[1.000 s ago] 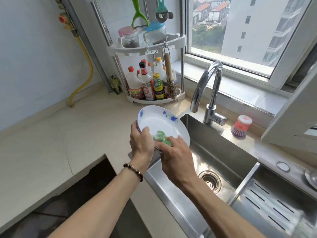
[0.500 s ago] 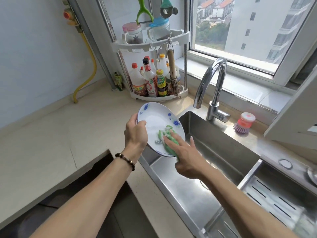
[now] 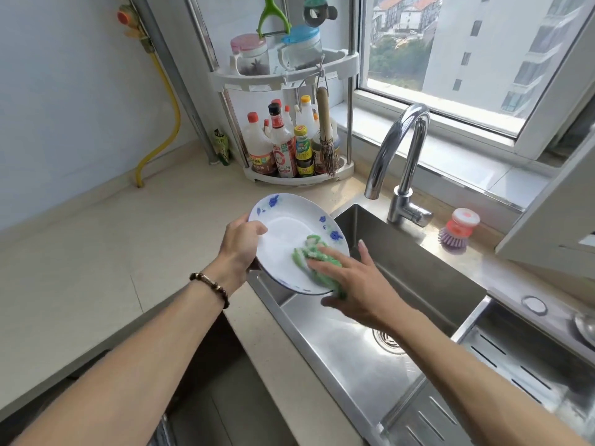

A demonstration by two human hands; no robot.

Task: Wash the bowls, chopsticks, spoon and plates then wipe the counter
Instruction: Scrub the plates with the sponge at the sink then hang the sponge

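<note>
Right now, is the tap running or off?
Off. No water falls from the tap's spout, and the sink floor under it shows no stream or splash.

Condiment rack (image 3: 283, 78) in corner; dish brush (image 3: 458, 231) beside faucet (image 3: 402, 162).

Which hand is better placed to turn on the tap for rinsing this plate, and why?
The right hand, probably. It presses the green cloth on the plate over the sink, on the faucet side. The left hand grips the plate's rim and must keep supporting it.
</note>
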